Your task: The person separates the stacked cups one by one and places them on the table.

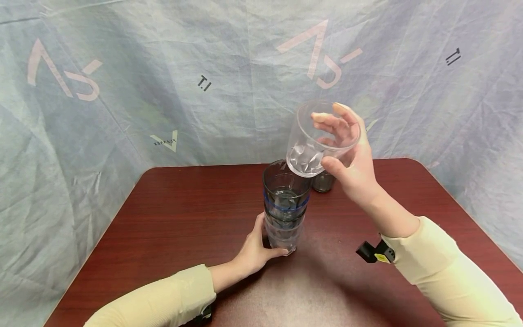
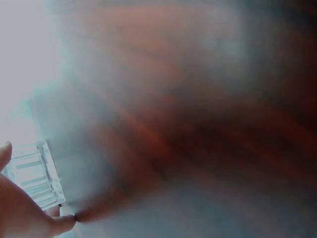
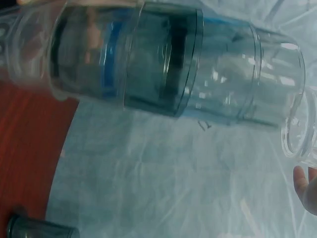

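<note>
A tall stack of nested glasses [image 1: 285, 213], clear low down and smoky grey with a blue band higher up, stands on the table. My left hand [image 1: 254, 252] grips it near the bottom, thumb across the front. In the left wrist view this hand [image 2: 25, 210] is beside the clear ribbed base [image 2: 35, 176]. Above and right of the stack's mouth, my right hand [image 1: 351, 154] holds a clear glass [image 1: 304, 159], tilted, between thumb and fingers. The glass bottom overlaps the stack's rim in the head view. The right wrist view shows the stack [image 3: 163, 59] from the side.
Behind the stack, partly hidden by the held glass, a small dark grey glass [image 1: 323, 182] stands on the dark red table [image 1: 196, 204]. A printed grey cloth [image 1: 163, 68] hangs behind the table's far edge.
</note>
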Available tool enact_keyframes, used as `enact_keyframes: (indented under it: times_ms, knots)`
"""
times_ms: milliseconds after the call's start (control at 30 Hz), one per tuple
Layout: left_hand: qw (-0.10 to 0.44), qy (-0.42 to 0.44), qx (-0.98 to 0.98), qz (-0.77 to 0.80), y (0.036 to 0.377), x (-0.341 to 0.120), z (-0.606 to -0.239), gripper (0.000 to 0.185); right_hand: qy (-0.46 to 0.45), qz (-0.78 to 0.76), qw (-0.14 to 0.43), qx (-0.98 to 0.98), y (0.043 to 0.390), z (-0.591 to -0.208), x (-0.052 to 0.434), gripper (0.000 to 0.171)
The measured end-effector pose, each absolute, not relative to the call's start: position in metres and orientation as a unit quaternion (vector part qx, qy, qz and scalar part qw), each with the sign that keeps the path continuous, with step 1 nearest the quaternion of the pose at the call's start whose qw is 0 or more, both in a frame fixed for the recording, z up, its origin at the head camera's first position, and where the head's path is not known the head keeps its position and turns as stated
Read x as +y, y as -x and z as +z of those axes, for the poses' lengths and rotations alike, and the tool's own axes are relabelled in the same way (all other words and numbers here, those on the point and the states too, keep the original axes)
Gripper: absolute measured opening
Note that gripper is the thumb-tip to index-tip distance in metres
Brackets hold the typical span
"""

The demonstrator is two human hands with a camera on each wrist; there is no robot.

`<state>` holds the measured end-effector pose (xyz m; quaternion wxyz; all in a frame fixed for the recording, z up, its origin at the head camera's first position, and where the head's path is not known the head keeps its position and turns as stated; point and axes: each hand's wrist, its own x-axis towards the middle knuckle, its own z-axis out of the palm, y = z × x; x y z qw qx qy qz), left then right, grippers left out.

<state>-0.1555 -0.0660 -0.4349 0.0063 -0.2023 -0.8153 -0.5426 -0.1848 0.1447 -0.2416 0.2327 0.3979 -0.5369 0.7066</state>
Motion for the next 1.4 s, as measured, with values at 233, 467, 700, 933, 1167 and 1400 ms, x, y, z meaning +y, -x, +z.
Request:
enact_keyframes:
  times_ms: [233, 467, 700, 933, 1167, 1400]
  knots:
    - [0.002, 0.2, -0.816, -0.542, 0.155, -0.066, -0.436, 0.095, -0.382, 0.721, 0.257, -0.518, 0.19, -0.247, 0.166, 0.082]
    - [0.007, 0.2, -0.822, -0.533, 0.156, -0.066, -0.436, 0.096, -0.348, 0.709, 0.274, -0.548, 0.195, -0.263, 0.193, 0.072]
    - [0.006, 0.2, -0.823, -0.531, 0.156, -0.066, -0.436, 0.095, -0.294, 0.703, 0.279, -0.585, 0.204, -0.287, 0.223, 0.068]
    - [0.003, 0.198, -0.824, -0.531, 0.156, -0.066, -0.436, 0.095, -0.228, 0.689, 0.283, -0.626, 0.213, -0.309, 0.247, 0.072]
    - [0.004, 0.194, -0.826, -0.53, 0.156, -0.066, -0.437, 0.096, -0.154, 0.64, 0.29, -0.694, 0.224, -0.329, 0.265, 0.074]
    - [0.0, 0.194, -0.823, -0.535, 0.157, -0.066, -0.437, 0.097, -0.103, 0.637, 0.267, -0.716, 0.237, -0.352, 0.281, 0.075]
